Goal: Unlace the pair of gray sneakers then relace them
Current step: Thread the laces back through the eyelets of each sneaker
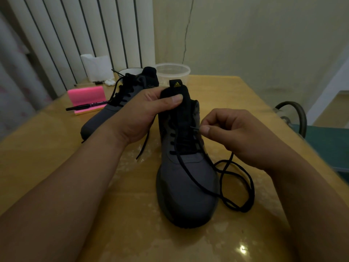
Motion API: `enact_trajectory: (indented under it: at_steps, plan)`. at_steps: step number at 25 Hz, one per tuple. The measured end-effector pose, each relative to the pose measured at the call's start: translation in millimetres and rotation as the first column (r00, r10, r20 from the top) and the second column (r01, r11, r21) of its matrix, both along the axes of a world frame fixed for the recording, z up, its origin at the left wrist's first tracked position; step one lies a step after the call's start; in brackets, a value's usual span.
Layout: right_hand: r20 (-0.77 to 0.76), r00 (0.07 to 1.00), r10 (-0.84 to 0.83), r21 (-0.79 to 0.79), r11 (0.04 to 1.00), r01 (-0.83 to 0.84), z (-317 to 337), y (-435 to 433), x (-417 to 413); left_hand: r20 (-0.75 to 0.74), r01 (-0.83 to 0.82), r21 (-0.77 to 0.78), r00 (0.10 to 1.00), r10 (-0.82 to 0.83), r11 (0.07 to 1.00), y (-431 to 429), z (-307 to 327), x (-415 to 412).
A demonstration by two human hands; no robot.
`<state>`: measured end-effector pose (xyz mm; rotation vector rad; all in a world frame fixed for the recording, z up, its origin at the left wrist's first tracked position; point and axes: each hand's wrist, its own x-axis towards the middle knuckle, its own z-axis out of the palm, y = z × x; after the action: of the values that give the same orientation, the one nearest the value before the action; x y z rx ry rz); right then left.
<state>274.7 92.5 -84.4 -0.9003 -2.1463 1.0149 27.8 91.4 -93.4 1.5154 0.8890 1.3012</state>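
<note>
Item: near gray sneaker [187,188], toe toward me, standing mid-way on the glossy wooden table [56,148]. It has a smooth gray upper, a soft padded black tongue [186,95] and a dark moulded sole. My left hand [139,114] grips the tongue, thumb across its front. My right hand [232,133] pinches the black lace [252,188] at its stiff tip beside an upper eyelet. The lace is round, limp cord, probably prone to tangling and best handled by the tip. I judge the shoe light and pliable. The second sneaker [117,108] lies behind, to the left.
</note>
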Motion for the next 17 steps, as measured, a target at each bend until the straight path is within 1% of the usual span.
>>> enact_trajectory:
  at_steps: [6, 11, 14, 17]
  plan:
    - [-0.005, 1.000, 0.002, 0.020, 1.000, -0.002, -0.3, 2.2, 1.4, -0.089, -0.056, 0.028, 0.994, 0.059, 0.998, 1.6, 2.4, 3.5]
    - [0.004, 1.000, 0.020, 0.046, 0.999, -0.020, 0.5, 2.9, 3.9, -0.157, -0.138, 0.072, 0.976, 0.148, 0.988, 1.6, 3.6, 5.7]
    - [-0.026, 1.000, -0.002, 0.045, 0.999, 0.003, -2.4, 3.8, 0.9, -0.221, -0.116, 0.099, 0.966, 0.135, 0.988, 0.3, 5.3, 3.1]
    - [-0.077, 0.996, -0.048, 0.040, 0.998, 0.051, -7.3, 7.0, -3.1, -0.240, -0.091, 0.110, 0.964, 0.115, 0.990, -0.9, 6.0, 2.1]
